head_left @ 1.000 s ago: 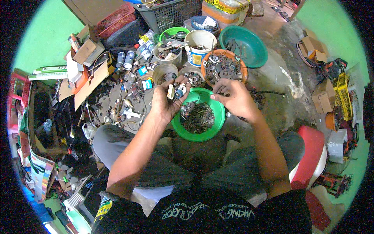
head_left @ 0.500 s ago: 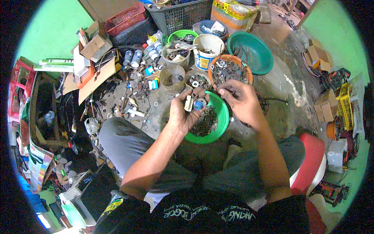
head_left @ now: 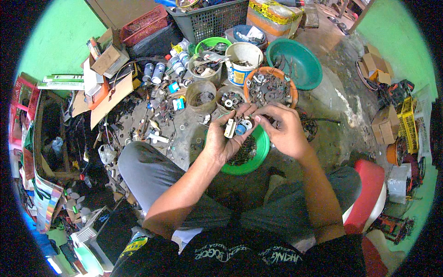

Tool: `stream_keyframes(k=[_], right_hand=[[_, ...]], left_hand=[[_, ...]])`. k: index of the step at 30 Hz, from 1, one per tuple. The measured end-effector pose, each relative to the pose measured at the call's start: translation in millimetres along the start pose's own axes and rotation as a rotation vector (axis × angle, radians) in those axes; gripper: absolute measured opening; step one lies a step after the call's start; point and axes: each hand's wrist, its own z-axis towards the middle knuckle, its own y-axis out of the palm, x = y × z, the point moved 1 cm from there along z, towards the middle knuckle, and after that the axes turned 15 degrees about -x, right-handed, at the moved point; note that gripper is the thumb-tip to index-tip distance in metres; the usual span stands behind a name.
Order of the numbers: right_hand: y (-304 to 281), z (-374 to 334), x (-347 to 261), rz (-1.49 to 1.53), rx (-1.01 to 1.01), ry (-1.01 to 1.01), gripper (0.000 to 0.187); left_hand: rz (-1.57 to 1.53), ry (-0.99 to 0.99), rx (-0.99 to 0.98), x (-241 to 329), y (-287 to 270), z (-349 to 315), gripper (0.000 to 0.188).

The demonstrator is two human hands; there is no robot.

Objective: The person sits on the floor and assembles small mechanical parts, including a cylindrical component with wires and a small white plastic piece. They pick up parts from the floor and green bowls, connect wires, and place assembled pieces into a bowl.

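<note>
Over the green bowl (head_left: 265, 147), cradling small parts (head_left: 240, 129) in cupped left hand (head_left: 222, 139), probably against spills, can't tell about right hand (head_left: 287, 131).

The right grip (head_left: 287, 128) has moved in just beside the left grip (head_left: 222, 142).

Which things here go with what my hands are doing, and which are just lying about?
Seemingly in use:
cream plastic part
blue round part
left hand, holding both
right hand, beside them
bright green basin, beneath

Apparently lying about:
red plastic basket
yellow plastic crate
cardboard box beside it
</note>
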Motion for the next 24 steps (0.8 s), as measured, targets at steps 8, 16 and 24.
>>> stream_keyframes(k=[8, 16, 24], right_hand=[[4.2, -2.2, 11.5, -0.115, -0.07, -0.02, 0.022], [8.4, -5.7, 8.6, -0.127, -0.091, -0.01, 0.025], [14.2, -3.7, 3.7, -0.078, -0.053, -0.047, 0.021]], left_hand=[[0.069, -0.072, -0.047, -1.2, -2.0, 2.4, 0.045], [0.026, -0.047, -0.067, -2.9, -1.0, 2.2, 0.046], [0.055, -0.027, -0.049, -4.7, -5.9, 3.1, 0.046]])
